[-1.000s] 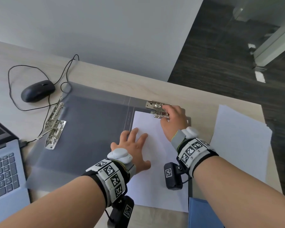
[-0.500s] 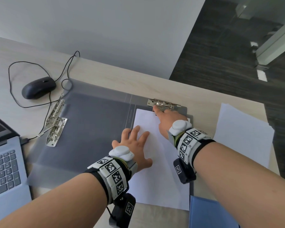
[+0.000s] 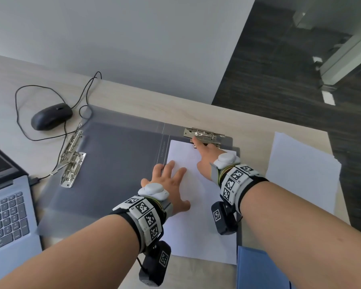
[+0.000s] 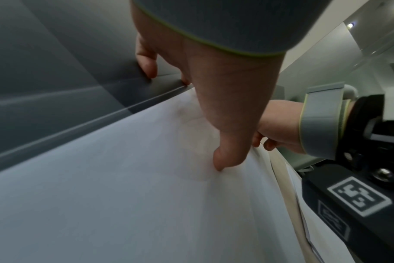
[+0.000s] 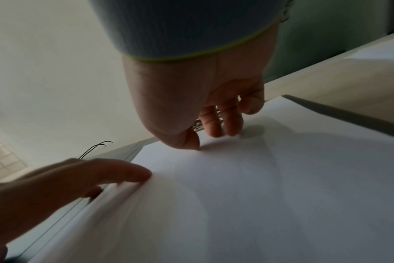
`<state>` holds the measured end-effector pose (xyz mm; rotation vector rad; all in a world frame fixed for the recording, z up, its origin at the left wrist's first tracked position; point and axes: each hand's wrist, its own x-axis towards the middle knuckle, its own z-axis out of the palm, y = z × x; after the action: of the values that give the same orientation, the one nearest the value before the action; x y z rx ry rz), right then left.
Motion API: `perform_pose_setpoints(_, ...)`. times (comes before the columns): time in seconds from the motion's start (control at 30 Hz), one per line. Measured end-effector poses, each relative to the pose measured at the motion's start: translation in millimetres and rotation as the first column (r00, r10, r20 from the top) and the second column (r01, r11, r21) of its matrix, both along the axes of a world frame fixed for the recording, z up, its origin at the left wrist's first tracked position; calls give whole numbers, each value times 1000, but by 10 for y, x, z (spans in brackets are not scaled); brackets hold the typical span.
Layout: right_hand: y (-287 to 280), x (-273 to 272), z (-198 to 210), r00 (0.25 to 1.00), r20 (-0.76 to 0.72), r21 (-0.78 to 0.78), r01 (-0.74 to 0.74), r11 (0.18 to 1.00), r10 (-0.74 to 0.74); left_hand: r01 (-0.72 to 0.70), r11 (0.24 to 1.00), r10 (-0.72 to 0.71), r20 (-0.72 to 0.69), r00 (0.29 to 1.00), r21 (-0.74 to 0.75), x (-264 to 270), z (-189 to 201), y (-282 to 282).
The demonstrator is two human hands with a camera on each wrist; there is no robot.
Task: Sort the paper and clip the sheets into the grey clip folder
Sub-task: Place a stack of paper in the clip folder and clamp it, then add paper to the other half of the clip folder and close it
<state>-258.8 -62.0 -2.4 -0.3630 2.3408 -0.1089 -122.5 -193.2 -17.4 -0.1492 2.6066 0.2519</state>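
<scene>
The grey clip folder [image 3: 117, 163] lies open on the desk, with one metal clip [image 3: 72, 159] on its left panel and another metal clip [image 3: 203, 134] at the top of its right panel. White sheets [image 3: 198, 230] lie on the right panel, their top edge at that clip. My left hand [image 3: 169, 182] rests spread flat on the sheets, thumb pressing the paper [image 4: 146, 178]. My right hand [image 3: 204, 157] points its index finger onto the near edge of the top clip; its other fingertips [image 5: 214, 128] touch the paper beside the clip.
A loose stack of white paper [image 3: 300, 174] lies right of the folder, near the desk's right edge. A blue folder [image 3: 258, 270] sits at the near right. A black mouse [image 3: 50, 115] with its cable and a laptop [image 3: 6, 215] are on the left.
My right hand let go of the raised clip lever, which now lies flat, and shifted left so only its index finger touches the clip. The left hand stayed on the sheets.
</scene>
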Motion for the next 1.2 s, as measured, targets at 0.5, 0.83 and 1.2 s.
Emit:
perform_pose_setpoints(0.5, 1618, 1195, 244, 589, 127, -550, 711, 438, -798, -36, 995, 41, 57, 998, -97, -160, 262, 156)
perform_pose_setpoints(0.83, 3101, 1723, -16, 124, 123, -523, 851, 42, -985, 51, 946, 3, -167, 986, 320, -14, 237, 1516)
perform_pose_setpoints(1.2, 3478, 1665, -83, 287, 138, -492, 850, 186, -948, 141, 989, -141, -6, 990, 53, -222, -44, 2484)
